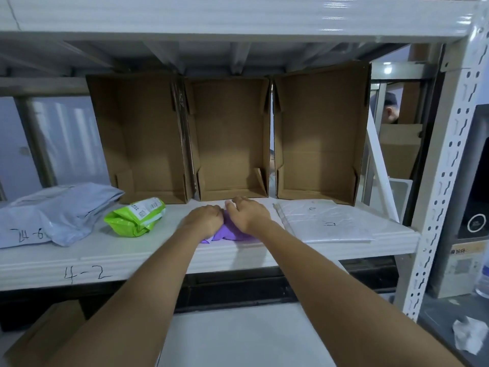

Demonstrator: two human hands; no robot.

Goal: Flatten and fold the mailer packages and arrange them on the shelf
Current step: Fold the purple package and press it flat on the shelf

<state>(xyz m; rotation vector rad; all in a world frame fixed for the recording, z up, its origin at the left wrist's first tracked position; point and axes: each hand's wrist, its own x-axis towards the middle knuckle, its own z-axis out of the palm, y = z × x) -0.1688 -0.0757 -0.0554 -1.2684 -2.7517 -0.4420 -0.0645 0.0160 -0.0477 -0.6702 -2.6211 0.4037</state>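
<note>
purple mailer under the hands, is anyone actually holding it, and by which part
Both hands are on the purple mailer: the left hand curls over its left end, the right hand lies over its top right. Whether either truly grips it cannot be told.
</note>
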